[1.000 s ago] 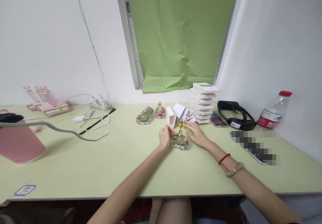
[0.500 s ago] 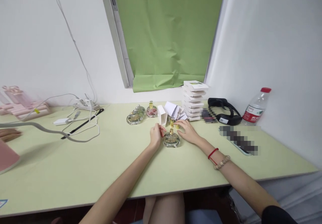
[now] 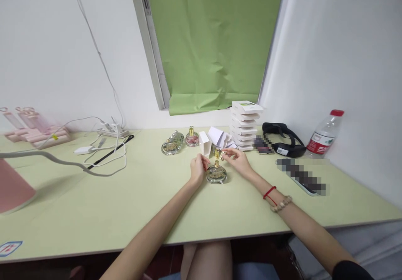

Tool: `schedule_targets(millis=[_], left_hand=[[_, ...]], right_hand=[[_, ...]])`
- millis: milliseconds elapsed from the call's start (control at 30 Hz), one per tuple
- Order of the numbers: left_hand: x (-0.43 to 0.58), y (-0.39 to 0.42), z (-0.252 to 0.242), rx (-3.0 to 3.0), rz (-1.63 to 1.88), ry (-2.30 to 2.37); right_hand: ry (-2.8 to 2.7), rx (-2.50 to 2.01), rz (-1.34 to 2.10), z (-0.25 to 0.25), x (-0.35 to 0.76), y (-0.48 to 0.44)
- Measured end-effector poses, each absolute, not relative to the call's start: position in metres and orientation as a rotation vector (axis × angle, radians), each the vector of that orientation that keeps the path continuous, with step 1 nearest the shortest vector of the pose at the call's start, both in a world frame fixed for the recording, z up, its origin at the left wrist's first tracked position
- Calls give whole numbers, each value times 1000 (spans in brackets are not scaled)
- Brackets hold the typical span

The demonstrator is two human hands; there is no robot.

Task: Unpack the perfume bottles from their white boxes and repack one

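Note:
A round glass perfume bottle (image 3: 216, 174) with a gold neck lies on the pale green table (image 3: 157, 204) between my hands. My left hand (image 3: 197, 169) rests beside it on the left, fingers curled and touching its edge. My right hand (image 3: 236, 159) is lifted slightly at the right, pinching a small gold cap (image 3: 221, 154) above the bottle. A small open white box (image 3: 204, 143) stands just behind, with folded white cards (image 3: 220, 138) beside it.
Two more perfume bottles (image 3: 172, 144) (image 3: 191, 138) sit further back. A stack of white boxes (image 3: 244, 125), a black strap device (image 3: 282, 139), a phone (image 3: 300, 175) and a water bottle (image 3: 324, 135) are to the right. Cables (image 3: 103, 148) and pink items (image 3: 31, 131) lie left.
My right hand has lifted off the table and now pinches the gold cap above the bottle. The left hand stays beside the bottle. The camera shifted slightly.

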State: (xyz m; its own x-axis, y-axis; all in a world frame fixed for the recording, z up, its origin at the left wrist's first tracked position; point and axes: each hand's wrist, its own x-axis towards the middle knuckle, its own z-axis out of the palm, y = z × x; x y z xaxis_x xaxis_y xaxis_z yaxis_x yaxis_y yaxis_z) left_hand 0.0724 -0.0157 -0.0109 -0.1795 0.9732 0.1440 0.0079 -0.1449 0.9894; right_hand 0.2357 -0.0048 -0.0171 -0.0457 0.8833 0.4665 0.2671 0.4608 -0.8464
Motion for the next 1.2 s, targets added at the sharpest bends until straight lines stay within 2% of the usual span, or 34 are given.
schedule_targets(millis=[167,400,700,1000,1200], left_hand=[[74,-12,-18,1238,1470,1237],[77,-13,-20,1293,1470,1156],[78,-17,-18,1350,1470,1143],[80,-18,-16,1368,1463,1142],[76,-21,-16,1498,1459,1183]], right_hand=[[-1351,-814,1035,-6,227,-15],[-1364,-713,1220,-1,222,-25],[-1645,-623,1152,5,226,-30],[-1807,-618,942,7,227,-25],[-1749,-588,1009,2,225,-21]])
